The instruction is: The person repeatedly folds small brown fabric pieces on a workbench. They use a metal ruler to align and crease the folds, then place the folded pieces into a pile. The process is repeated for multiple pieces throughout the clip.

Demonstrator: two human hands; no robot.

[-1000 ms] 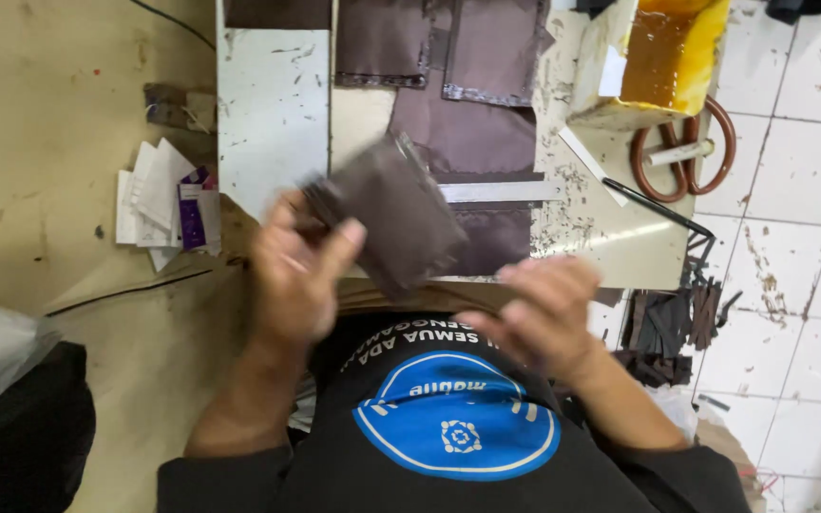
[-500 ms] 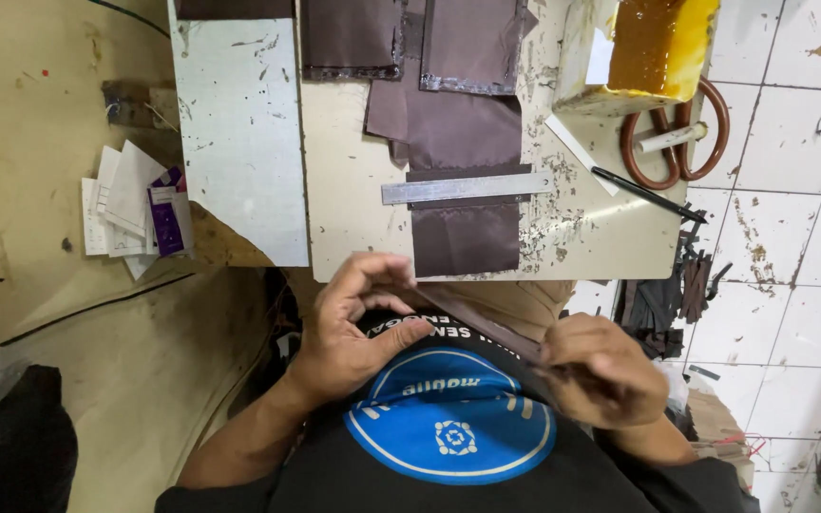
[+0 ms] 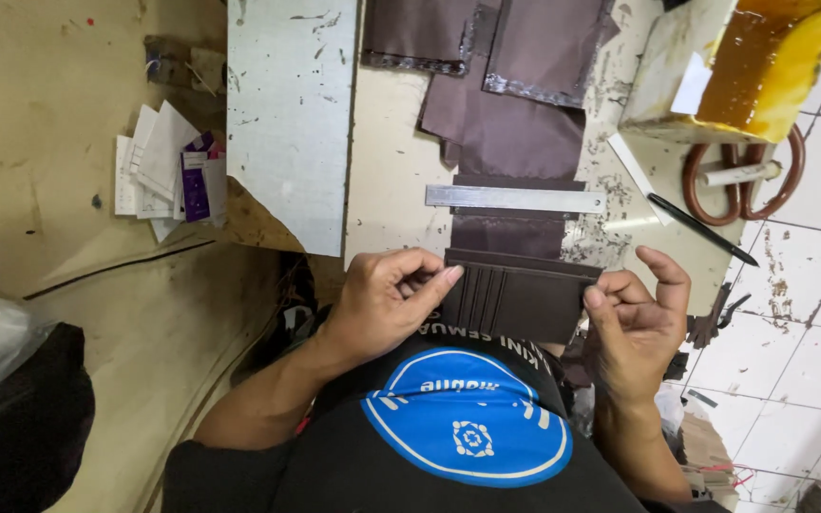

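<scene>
Dark brown leather wallet panel (image 3: 520,299), stitched with parallel card-slot ridges, is held flat between both hands at the near edge of the worktable (image 3: 391,171), directly above the person's lap. Its upper edge lies just beside a brown fabric strip (image 3: 510,236) on the tabletop.

Left hand (image 3: 387,304): grips the panel's left edge. The thumb lies over the top face, its tip touching the first ridge; the remaining fingers are curled under and behind the edge. The hand is closed on the panel.

Right hand (image 3: 634,328): pinches the panel's right edge. The thumb tip presses the upper right corner; the index finger is raised and arched clear of the panel; the other fingers are folded below the edge, where their contact cannot be seen.

Surroundings:
- A steel ruler (image 3: 515,199) lies across the fabric strip, beyond the panel and apart from both hands.
- More brown fabric pieces (image 3: 505,123) lie farther back on the table.
- A black pen (image 3: 700,228) lies to the right of the ruler.
- Scissors with brown handles (image 3: 743,176) rest beside a yellow-stained container (image 3: 762,66).
- Paper slips (image 3: 168,176) lie on the surface left of the table.
</scene>
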